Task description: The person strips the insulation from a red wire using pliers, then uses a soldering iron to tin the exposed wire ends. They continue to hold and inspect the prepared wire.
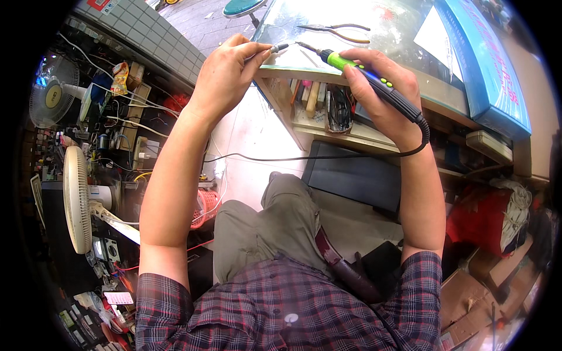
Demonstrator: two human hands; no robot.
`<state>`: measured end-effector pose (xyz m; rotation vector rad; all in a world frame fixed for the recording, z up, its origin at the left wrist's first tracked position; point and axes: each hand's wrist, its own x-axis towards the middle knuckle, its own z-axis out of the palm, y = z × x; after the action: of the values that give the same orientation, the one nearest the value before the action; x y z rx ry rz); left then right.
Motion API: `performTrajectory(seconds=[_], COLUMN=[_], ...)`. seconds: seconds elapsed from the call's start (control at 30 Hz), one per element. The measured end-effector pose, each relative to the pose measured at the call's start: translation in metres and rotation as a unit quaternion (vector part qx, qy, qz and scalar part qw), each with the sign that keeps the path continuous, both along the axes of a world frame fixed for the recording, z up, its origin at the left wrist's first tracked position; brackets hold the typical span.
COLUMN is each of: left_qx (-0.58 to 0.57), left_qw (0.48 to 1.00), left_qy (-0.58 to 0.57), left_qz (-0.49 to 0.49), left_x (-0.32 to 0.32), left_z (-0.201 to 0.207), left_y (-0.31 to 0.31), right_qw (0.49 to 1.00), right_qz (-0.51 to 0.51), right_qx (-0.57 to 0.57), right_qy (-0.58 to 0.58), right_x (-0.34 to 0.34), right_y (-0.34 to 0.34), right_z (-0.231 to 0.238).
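My right hand (383, 82) is wrapped round the green and dark blue handle of a soldering iron (345, 61), its tip pointing left. A black cord runs from the iron's back end and sweeps left below the table edge. Between the pinched fingers of my left hand (234, 61) is a small cylindrical metal plug (276, 49) with a dark end. The plug's end and the iron's tip are close together over the glass tabletop (281, 23); whether they touch I cannot tell. Just beyond them lie long-nose pliers (342, 32) with dark handles.
A blue box (489, 64) stands on the table's right side. Under the tabletop, a shelf (319, 126) holds tools and a black-wrapped bundle. To my left are two fans (76, 199), loose cables and a pink basket (206, 206). A green stool (243, 7) stands beyond the table.
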<state>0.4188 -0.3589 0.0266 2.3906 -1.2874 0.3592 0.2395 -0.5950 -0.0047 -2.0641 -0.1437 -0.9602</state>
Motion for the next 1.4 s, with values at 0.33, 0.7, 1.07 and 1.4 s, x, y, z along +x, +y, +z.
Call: performTrajectory(seconds=[0.33, 0.7, 1.07, 1.4], left_qx=[0.008, 0.011, 0.013, 0.018], left_qw=[1.000, 1.000, 1.000, 1.000], left_qy=[0.004, -0.002, 0.006, 0.001], left_qz=[0.003, 0.002, 0.005, 0.007], left_x=[-0.0008, 0.0011, -0.0006, 0.0000], left_z=[0.0008, -0.0002, 0.0021, 0.0016], left_y=[-0.0002, 0.0001, 0.0003, -0.0006], right_qw=[1.000, 1.000, 1.000, 1.000], right_qz=[0.003, 0.000, 0.003, 0.003], right_qx=[-0.006, -0.008, -0.012, -0.014], right_qy=[0.003, 0.005, -0.006, -0.006], right_x=[0.0001, -0.0001, 0.0011, 0.0007], right_y=[-0.0002, -0.0004, -0.0003, -0.0020], right_z=[-0.0001, -0.0001, -0.0018, -0.0022])
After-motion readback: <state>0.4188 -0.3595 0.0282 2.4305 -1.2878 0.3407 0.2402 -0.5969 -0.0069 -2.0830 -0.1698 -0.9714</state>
